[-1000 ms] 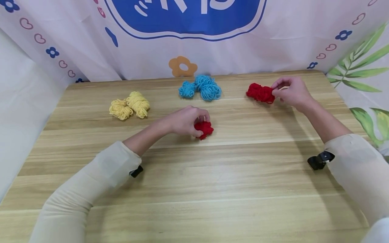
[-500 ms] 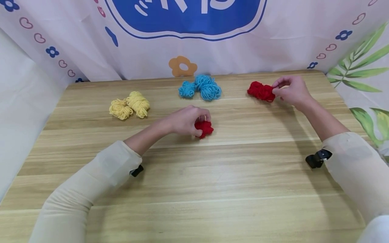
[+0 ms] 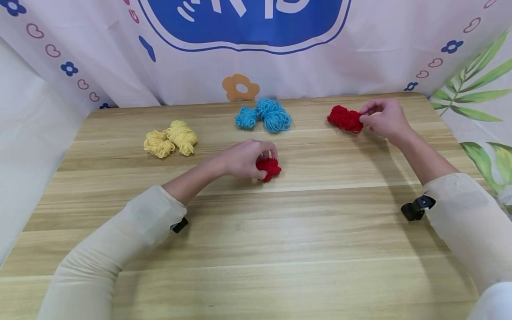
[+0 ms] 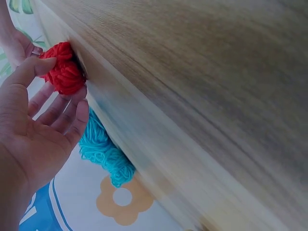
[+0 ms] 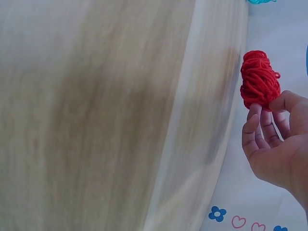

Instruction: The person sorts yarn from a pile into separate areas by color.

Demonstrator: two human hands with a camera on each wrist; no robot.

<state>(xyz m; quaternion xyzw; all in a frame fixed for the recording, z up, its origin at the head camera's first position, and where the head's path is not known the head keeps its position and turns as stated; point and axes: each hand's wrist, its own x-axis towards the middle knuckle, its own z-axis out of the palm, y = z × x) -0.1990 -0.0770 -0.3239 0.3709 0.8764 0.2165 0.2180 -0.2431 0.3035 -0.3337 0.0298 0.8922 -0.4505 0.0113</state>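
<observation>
At mid-table, my left hand (image 3: pixel 248 159) grips a small red yarn bundle (image 3: pixel 270 169) between thumb and fingers. Farther back on the right, a longer red yarn skein (image 3: pixel 344 119) is pinched at its right end by my right hand (image 3: pixel 386 119). The right wrist view shows this skein (image 5: pixel 260 79) with the thumb and a finger of my right hand (image 5: pixel 281 144) on its end. Seen from the left wrist, red yarn (image 4: pixel 67 79) sits at the fingers of my left hand (image 4: pixel 41 125), which partly cover it.
Two blue yarn bundles (image 3: pixel 274 116) lie together at the back middle of the wooden table (image 3: pixel 280 249). Two yellow yarn bundles (image 3: pixel 181 137) lie side by side at the back left. A printed cloth (image 3: pixel 320 71) hangs behind the table's far edge.
My right hand has shifted slightly right with the longer red skein pinched in it. The left hand stays nearly in place on its small red bundle.
</observation>
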